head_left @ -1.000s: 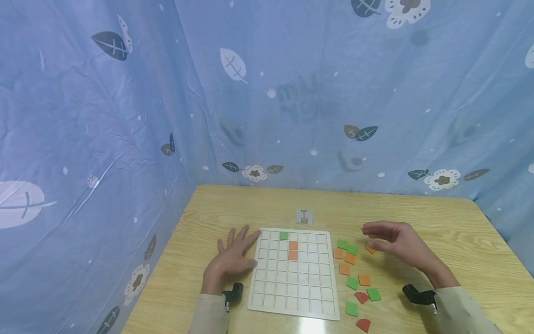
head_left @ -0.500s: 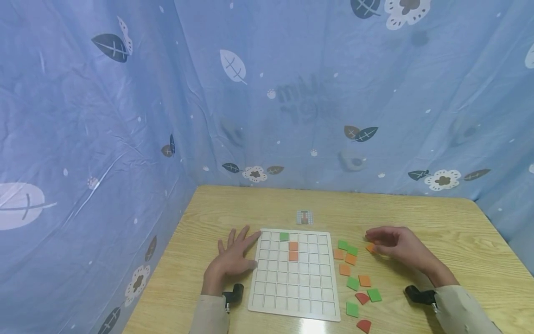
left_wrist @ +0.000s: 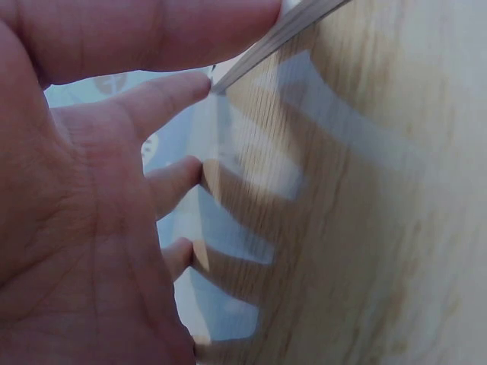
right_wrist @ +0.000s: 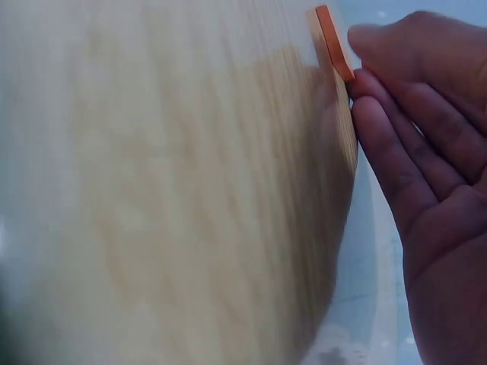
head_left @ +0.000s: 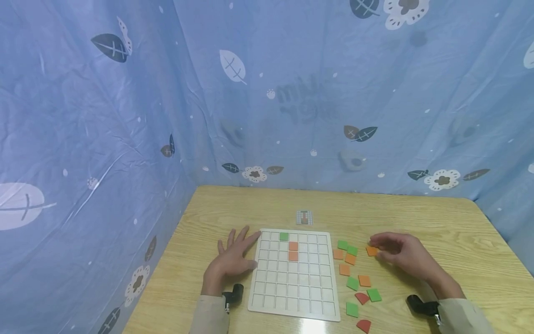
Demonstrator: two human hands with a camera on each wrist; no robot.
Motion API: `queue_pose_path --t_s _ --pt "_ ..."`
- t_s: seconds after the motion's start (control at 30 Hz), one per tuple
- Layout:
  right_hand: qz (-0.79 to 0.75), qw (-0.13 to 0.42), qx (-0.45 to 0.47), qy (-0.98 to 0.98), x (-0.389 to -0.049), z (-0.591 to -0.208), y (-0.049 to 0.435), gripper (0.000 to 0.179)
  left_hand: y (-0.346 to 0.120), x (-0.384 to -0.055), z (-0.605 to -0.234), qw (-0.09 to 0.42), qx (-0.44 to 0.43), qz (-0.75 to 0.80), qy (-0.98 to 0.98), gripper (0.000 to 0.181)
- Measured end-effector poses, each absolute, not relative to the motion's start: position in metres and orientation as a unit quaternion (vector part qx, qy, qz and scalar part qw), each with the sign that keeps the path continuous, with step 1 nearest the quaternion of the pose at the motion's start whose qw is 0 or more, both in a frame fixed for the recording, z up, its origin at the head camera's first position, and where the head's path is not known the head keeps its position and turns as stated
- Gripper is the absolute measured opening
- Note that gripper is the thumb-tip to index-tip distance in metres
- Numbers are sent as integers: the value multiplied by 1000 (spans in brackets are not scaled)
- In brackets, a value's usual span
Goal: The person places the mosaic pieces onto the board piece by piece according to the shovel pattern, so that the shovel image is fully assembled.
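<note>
My left hand (head_left: 231,260) rests spread beside a white grid board (head_left: 293,290), its index fingertip and thumb at the board's left edge. In the left wrist view, that board's thin edge (left_wrist: 278,42) shows by the thumb. A green square tile (head_left: 284,236) and two orange ones, upper (head_left: 293,246) and lower (head_left: 293,256), lie in the board's cells. To the right, my right hand (head_left: 406,254) is low over the table with fingers loosely curved. An orange square tile (head_left: 371,251) lies right at its fingertips. The right wrist view shows this tile (right_wrist: 333,42) from its edge, beside the thumb tip.
Several loose tiles lie right of the board, including a green square (head_left: 352,309), an orange square (head_left: 364,280) and a red quarter-circle (head_left: 364,326). A small printed grid card (head_left: 304,218) lies behind the board. A blue patterned curtain (head_left: 292,93) encloses the wooden table (head_left: 233,199).
My right hand has come down and slightly to the right and nearer, uncovering more of the orange tile, which stays in about the same place. The left hand has not moved.
</note>
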State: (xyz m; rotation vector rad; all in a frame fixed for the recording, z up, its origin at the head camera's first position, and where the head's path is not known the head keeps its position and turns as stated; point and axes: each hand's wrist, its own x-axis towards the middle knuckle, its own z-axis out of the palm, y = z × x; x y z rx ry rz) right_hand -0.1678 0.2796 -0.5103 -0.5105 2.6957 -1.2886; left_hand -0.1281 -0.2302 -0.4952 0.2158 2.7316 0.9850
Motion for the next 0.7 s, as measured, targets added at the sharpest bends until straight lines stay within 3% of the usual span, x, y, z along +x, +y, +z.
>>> queue_pose_path --t_s 0.43,0.7 --pt "-389 -14 -170 905 -161 -516 271 35 -230 -128 -496 114 72 335 932 94" --pt "-381 -23 -175 907 -161 -518 271 35 -230 -128 -496 112 72 339 931 94"
